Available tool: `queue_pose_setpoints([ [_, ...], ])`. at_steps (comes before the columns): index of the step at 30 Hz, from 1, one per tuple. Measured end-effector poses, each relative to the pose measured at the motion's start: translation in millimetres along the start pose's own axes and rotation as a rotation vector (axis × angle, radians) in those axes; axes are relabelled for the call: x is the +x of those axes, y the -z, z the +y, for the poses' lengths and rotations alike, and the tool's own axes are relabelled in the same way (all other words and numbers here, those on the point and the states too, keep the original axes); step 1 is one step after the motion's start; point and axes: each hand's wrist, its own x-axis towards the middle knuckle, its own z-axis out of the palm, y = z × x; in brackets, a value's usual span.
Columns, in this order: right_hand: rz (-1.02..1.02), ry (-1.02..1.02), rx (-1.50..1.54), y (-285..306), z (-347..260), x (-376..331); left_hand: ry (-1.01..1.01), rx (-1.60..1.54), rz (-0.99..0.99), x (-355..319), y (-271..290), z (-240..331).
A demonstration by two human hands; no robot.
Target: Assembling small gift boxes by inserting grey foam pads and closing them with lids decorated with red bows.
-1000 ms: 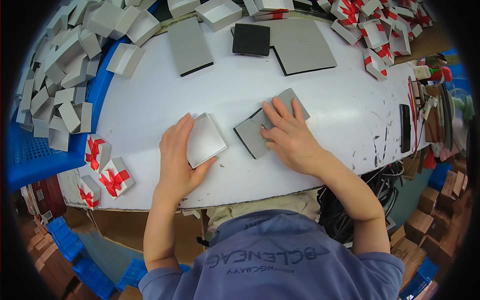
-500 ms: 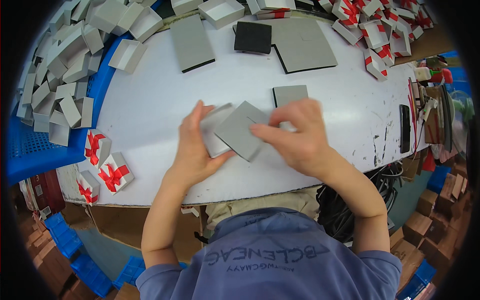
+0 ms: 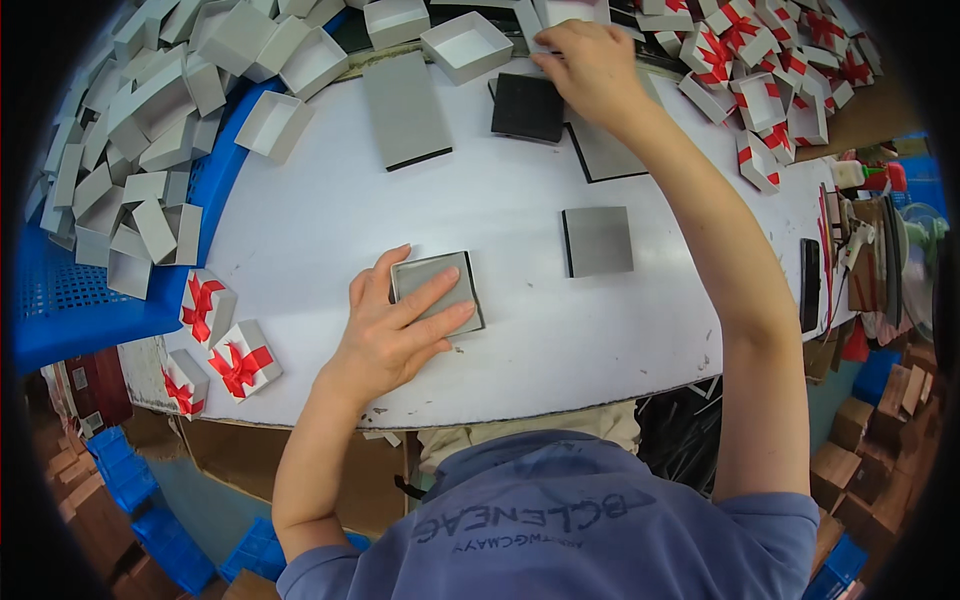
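Note:
My left hand (image 3: 385, 335) lies with spread fingers over a small box (image 3: 481, 316) on the table. A grey foam pad (image 3: 425, 272) with dark edges sits in that box, and two fingers rest on it. At the far edge, my right hand (image 3: 590, 65) reaches toward an open white box (image 3: 572, 12). Its thumb and fingers are apart; whether they touch the box is unclear. Below that hand lie a black foam block (image 3: 527, 107) and a large grey foam sheet (image 3: 605, 155), partly covered by my forearm. A square grey foam pad (image 3: 598, 241) lies right of centre.
A blue basket (image 3: 215, 185) heaped with white boxes stands at the left. Ribboned boxes (image 3: 240, 360) lie at the near left, and a pile of ribboned boxes (image 3: 760, 100) at the far right. A long grey foam slab (image 3: 408, 110) and a black phone (image 3: 810, 285) also lie on the table.
The grey pad that my right hand held now lies in the box under my left hand. My right hand has let go and moved to the far edge.

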Motion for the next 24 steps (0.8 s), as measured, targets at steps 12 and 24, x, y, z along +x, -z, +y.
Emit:
queue_pose_setpoints([
  [12, -0.571, -0.746, 1.191, 43.2, -133.2, -44.8, -0.008, -0.524, 0.304, -0.6, -34.6, -22.0],
  [24, -0.451, 0.138, 0.533, 42.6, -147.4, -42.8, 0.241, 0.156, -0.161, 6.2, 22.3, 12.5],
])
